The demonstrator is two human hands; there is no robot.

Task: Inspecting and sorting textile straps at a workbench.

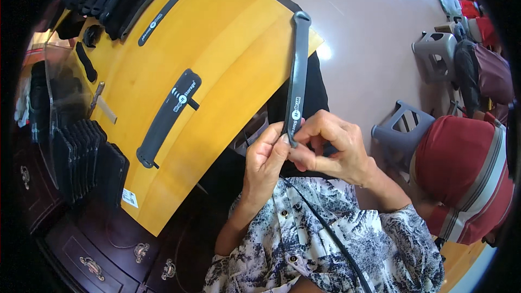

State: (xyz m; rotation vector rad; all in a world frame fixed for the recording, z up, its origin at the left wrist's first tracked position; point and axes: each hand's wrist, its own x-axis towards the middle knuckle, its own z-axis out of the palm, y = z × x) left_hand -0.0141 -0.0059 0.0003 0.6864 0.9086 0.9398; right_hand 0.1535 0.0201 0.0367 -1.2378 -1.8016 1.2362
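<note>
A long black strap (299, 70) with white lettering hangs between my hands and the yellow tabletop's right corner. Its far end has a rounded loop or slot. My left hand (264, 158) pinches the near end between thumb and fingers. From the other side, my right hand (339, 144) has its fingers closed at that same end. Fingers hide the tip of the strap, so I cannot see exactly what they press on there. On the tabletop lies a wider black strap (165, 125) with white lettering and short tabs sticking out.
The yellow wooden tabletop (217, 76) carries a narrow black strap (176, 6), piled black straps (108, 0), a small brown-handled tool (96, 97) and stacked black pieces (81, 149). Dark drawers (76, 244) stand at lower left. Grey stools (399, 127) and a person in red (461, 168) are at right.
</note>
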